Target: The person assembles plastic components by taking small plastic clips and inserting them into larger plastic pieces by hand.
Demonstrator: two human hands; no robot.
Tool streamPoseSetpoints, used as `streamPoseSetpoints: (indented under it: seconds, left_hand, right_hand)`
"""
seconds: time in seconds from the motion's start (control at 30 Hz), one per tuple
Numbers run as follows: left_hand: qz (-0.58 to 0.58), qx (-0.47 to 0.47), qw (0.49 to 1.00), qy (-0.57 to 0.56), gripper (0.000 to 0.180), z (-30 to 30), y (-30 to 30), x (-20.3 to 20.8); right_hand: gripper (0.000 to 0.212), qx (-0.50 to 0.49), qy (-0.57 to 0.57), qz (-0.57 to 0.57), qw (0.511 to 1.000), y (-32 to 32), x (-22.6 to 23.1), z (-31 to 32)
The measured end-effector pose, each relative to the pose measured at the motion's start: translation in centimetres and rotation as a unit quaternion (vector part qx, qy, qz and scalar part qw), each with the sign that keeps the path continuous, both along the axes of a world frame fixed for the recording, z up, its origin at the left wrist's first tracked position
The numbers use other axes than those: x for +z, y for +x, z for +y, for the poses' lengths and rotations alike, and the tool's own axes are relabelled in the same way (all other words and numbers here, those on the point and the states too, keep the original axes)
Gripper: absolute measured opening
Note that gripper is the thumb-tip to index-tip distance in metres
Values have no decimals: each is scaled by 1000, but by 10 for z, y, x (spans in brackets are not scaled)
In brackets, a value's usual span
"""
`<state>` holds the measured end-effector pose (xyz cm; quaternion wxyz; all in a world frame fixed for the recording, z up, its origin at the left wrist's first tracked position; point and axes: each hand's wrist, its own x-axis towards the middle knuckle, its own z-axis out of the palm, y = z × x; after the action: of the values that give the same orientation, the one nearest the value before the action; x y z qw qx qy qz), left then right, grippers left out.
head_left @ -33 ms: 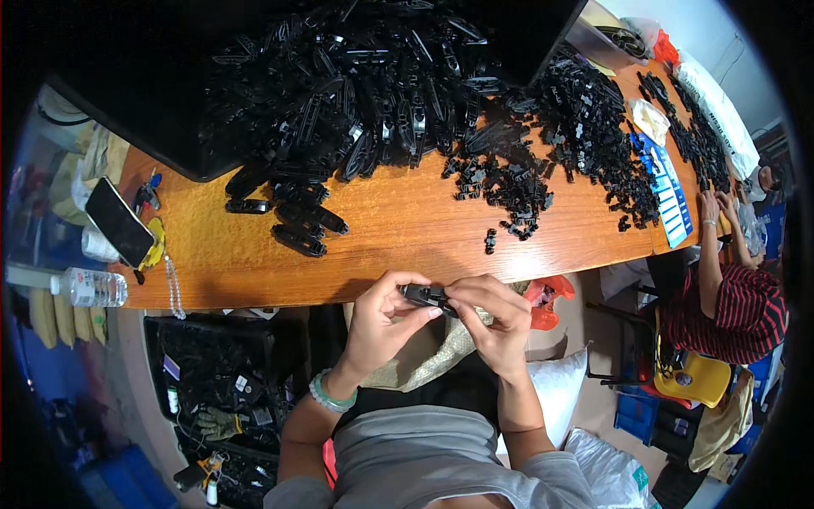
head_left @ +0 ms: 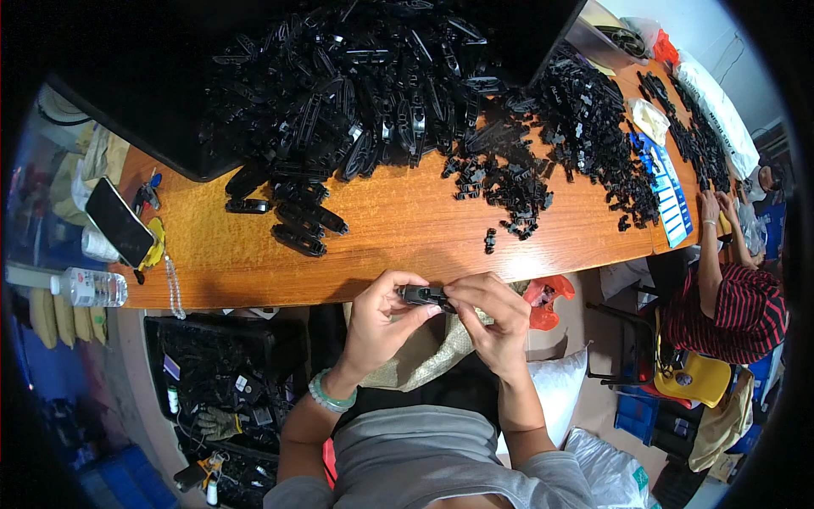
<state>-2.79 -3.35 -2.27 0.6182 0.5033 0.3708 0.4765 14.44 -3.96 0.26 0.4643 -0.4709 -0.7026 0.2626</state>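
At the table's near edge, both my hands hold one small, long black plastic part (head_left: 424, 295). My left hand (head_left: 386, 318) pinches its left end between thumb and fingers. At its right end, the closed fingertips of my right hand (head_left: 492, 318) press on it and cover that end. Whether a smaller piece sits under them, I cannot tell. Beyond my hands, several similar long black parts (head_left: 301, 222) lie on the wooden table (head_left: 390, 246). A large heap of them (head_left: 365, 110) rises behind. Small black clips (head_left: 509, 191) are scattered to the right, with one clip (head_left: 490, 241) lying apart.
A phone (head_left: 120, 222), a bead string (head_left: 174, 288) and a plastic bottle (head_left: 89, 288) are at the left. Below stands a black bin (head_left: 229, 339) of odds and ends. A woven sack (head_left: 424, 360) hangs by my lap. At far right, a person in a striped shirt (head_left: 721, 310) works.
The black plastic part has tilted slightly between my fingers. My hands hold almost the same place.
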Motion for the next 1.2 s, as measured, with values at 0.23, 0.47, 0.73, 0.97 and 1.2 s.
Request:
streamPoseSetpoints:
  seconds: [0.23, 0.47, 0.73, 0.97, 1.2]
  left_hand:
    - [-74, 5, 994, -81, 22, -1, 8, 3]
    - [58, 84, 993, 67, 23, 0, 21, 4]
    - [99, -39, 993, 43, 21, -1, -6, 6]
    - [506, 290, 748, 319, 17, 26, -63, -2]
    - [672, 208, 658, 268, 29, 33, -88, -9]
  right_hand:
    - [23, -5, 112, -98, 989, 3, -7, 0]
    - [23, -38, -134, 94, 986, 6, -18, -9]
    - [20, 15, -178, 76, 981, 17, -16, -11]
    - [13, -61, -222, 150, 962, 35, -28, 2]
    - [15, -252, -21, -242, 937, 20, -25, 48]
